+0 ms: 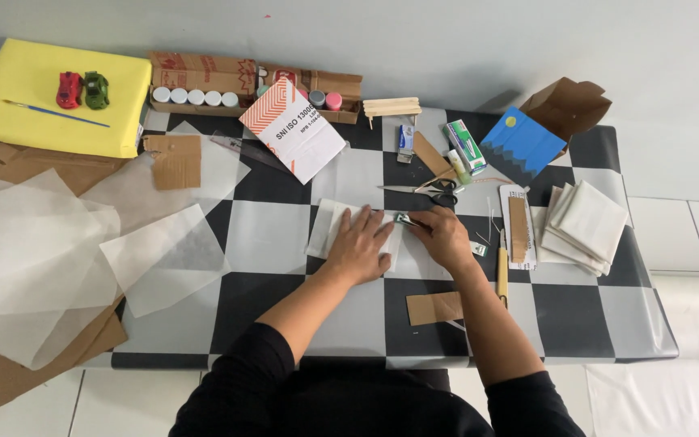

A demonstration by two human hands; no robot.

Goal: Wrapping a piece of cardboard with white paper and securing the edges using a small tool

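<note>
My left hand (359, 246) lies flat, fingers spread, on a folded piece of white tracing paper (328, 226) in the middle of the checkered table (269, 235). Just right of it, my right hand (442, 236) is closed around a small green stapler (404, 218) whose tip meets the paper's right edge. Both black sleeves reach in from the bottom of the view.
Scissors (434, 194), a glue tube (459, 167) and a green box (465, 146) lie behind my hands. A stack of folded white paper (584, 222) sits right. Cardboard strip (434, 307) lies near the front. Loose tracing sheets (34, 251), yellow foam (50, 93) and paint pots (196, 97) fill the left and back.
</note>
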